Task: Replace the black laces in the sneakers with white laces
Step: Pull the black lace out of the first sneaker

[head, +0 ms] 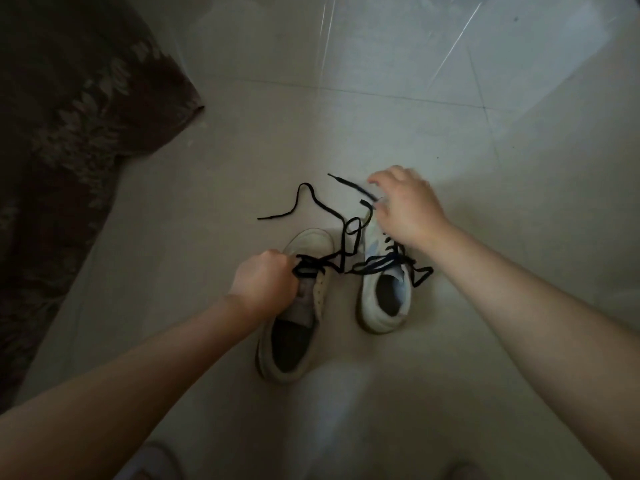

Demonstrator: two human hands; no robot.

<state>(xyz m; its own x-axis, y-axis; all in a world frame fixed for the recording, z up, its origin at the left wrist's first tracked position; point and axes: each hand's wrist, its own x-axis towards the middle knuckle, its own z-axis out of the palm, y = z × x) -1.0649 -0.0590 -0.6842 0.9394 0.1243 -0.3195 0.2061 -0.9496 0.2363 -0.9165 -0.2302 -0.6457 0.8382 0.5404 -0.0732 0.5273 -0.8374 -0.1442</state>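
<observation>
- While two white sneakers stand side by side on the tiled floor (450, 116), toes pointing away from the person, both hands work at them.
- Left sneaker (289, 344): its upper eyelets are bare and the tongue shows; black lace crosses only the part nearer the toe.
- Right sneaker (386, 306): black lace is bunched loosely over the middle, with a loop hanging off its right side onto the floor.
- Black laces (341, 251): two can be counted, one to each sneaker, though they tangle together in the gap between the shoes, so which strand belongs to which cannot be told there.
- Three loose ends show: one lies on the floor beyond the left toe, after a tall bend; one lies straight on the floor by the right hand; a short one curls just under that hand.
- Left hand (265, 284): fingers curled tight, gripping a bunch of lace over the left sneaker's eyelets.
- Right hand (407, 206): held above the right sneaker's toe, blurred, fingers bent downward near the lace ends; whether they pinch a strand cannot be told.
- One dark patterned rug (69, 116) lies on the floor at the left, well apart from the sneakers.
</observation>
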